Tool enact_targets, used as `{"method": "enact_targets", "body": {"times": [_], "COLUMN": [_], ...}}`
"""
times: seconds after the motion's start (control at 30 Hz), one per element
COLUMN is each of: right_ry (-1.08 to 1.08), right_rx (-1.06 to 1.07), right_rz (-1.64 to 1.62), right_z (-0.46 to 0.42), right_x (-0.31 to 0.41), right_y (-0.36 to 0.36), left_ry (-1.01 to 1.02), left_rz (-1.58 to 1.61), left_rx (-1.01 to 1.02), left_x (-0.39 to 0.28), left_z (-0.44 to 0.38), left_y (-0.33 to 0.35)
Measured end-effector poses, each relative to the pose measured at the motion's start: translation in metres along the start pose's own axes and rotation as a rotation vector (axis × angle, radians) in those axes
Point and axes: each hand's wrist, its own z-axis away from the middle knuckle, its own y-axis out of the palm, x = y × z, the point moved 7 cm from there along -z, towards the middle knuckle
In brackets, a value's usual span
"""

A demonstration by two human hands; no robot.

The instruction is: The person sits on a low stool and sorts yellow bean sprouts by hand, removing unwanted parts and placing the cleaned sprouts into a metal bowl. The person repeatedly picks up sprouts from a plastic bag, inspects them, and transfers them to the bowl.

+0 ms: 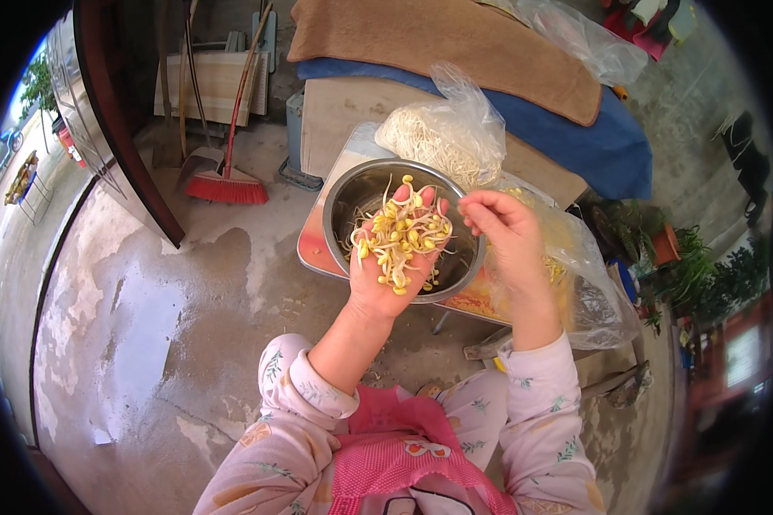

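Note:
My left hand [380, 286], palm up over a round steel bowl [335, 193], holds a heap of soybean sprouts [399, 235] with yellow heads and pale stems. To its right my right hand [505, 225] hovers at the bowl's rim with thumb and fingertips pinched together; whether something thin is between them I cannot tell. More sprouts lie inside the bowl, partly hidden by my left hand. Behind the bowl stands a clear plastic bag [448, 138] full of pale, thin strands. Under and beyond my right forearm spreads another clear plastic bag [592, 277] with yellow-headed sprouts.
The bowl and bags rest on a low table [315, 238] with a coloured top. Behind it are boards covered by a blue cloth [618, 154] and a brown cloth [438, 45]. A red broom [227, 187] and a dustpan stand back left. Potted plants are at the right.

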Motion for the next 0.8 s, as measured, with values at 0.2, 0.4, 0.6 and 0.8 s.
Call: {"method": "enact_targets", "body": {"times": [0.2,0.4,0.6,0.8], "right_ry": [-0.123,-0.063,-0.376,-0.633], "right_rx": [0.348,0.448,0.155,0.081], "right_rz": [0.068,0.038,0.487,0.919], "right_z": [0.051,0.067,0.032,0.011], "right_x": [0.013,0.011,0.034,0.025], "right_y": [0.002,0.001,0.042,0.059], "left_ry": [0.023,0.020,0.052,0.042], "left_rz": [-0.030,-0.027,-0.204,-0.175], "left_rx": [0.039,0.061,0.115,0.060], "left_x": [-0.005,-0.004,-0.001,-0.002], "left_z": [0.001,0.001,0.005,0.004], "left_y": [0.002,0.001,0.008,0.004]}}
